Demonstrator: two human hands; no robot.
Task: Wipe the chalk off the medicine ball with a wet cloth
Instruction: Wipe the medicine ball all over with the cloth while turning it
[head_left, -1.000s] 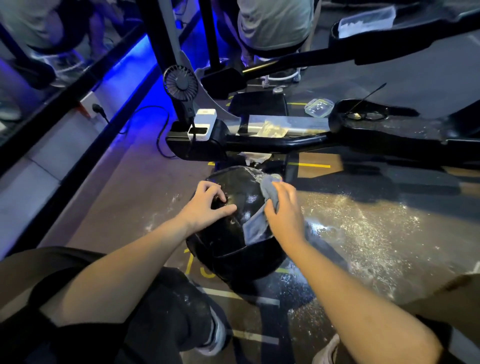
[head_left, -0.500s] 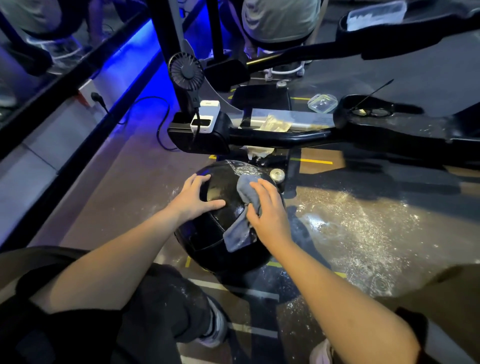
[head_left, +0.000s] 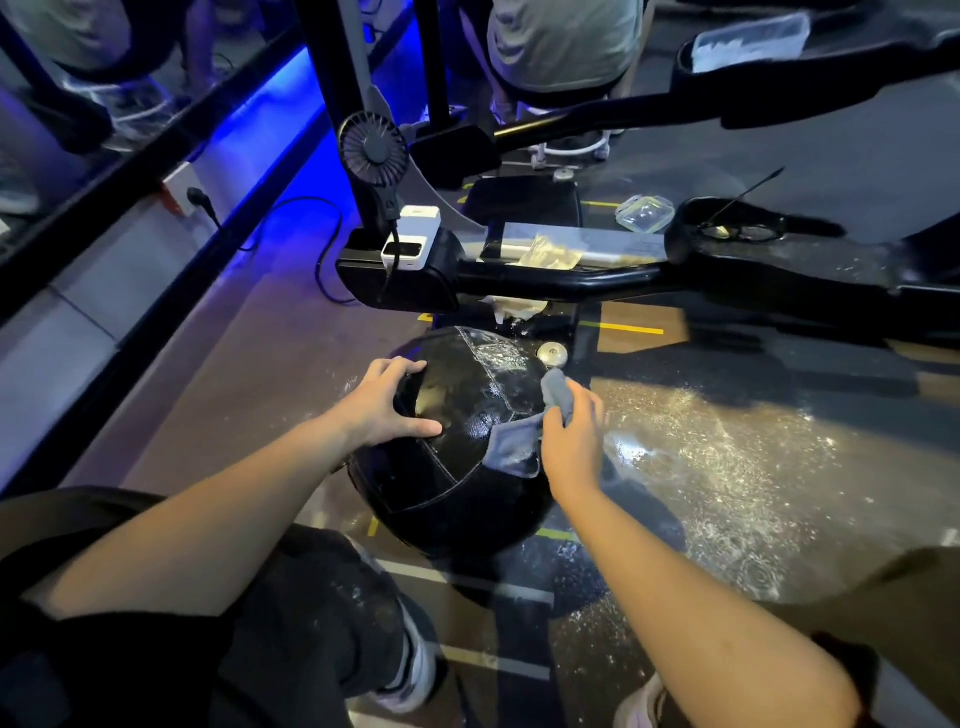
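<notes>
A black medicine ball (head_left: 457, 431) with stitched panels sits on the floor between my knees. Its top looks wet and shiny, and a pale chalky patch shows on its far upper side. My left hand (head_left: 382, 402) rests on the ball's upper left with fingers spread and the thumb pointing right. My right hand (head_left: 569, 436) grips a grey wet cloth (head_left: 519, 444) against the ball's right side; part of the cloth bunches above my fingers and part hangs down over the ball.
A black machine frame (head_left: 571, 275) crosses just beyond the ball, carrying a small fan (head_left: 373, 148) and a white power bank (head_left: 410, 244). The floor (head_left: 727, 467) to the right is wet and speckled white. A seated person (head_left: 561, 41) is beyond the frame.
My right hand has slid the cloth from the ball's top toward its right side. My left hand stays on the ball's upper left.
</notes>
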